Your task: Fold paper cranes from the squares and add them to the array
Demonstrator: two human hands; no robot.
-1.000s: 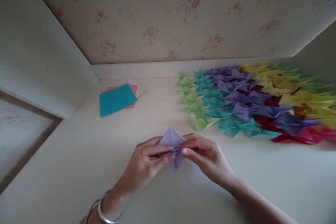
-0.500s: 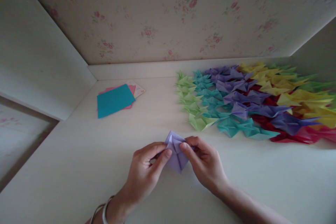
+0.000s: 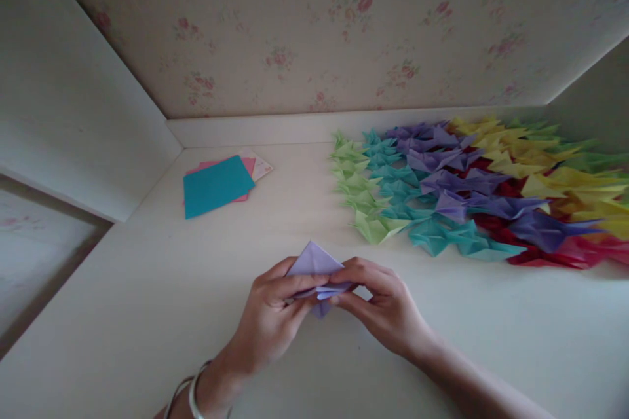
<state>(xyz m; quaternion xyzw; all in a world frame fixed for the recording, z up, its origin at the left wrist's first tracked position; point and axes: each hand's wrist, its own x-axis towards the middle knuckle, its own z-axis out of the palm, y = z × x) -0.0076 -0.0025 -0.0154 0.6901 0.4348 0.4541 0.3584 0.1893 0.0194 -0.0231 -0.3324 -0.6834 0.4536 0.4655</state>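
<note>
Between my two hands is a folded piece of purple origami paper (image 3: 314, 260), its pointed top facing away from me. My left hand (image 3: 272, 306) grips its left side, with the index finger lying across the front and the thumb below. On the right side, my right hand (image 3: 381, 294) pinches a partly raised flap between thumb and fingers. A small lower tip of the paper shows beneath the fingers. Fingers hide much of the middle folds.
Rows of folded paper cranes (image 3: 442, 186) in green, teal, purple, red and yellow cover the right rear of the white table (image 3: 147, 301). At the left rear lies a stack of teal and pink paper sheets (image 3: 219, 188). A wallpapered wall (image 3: 295, 33) stands behind.
The purple paper has turned from showing its flat diamond face to having a flap raised across its middle. My left index finger has moved over the front, and my right thumb has dropped lower.
</note>
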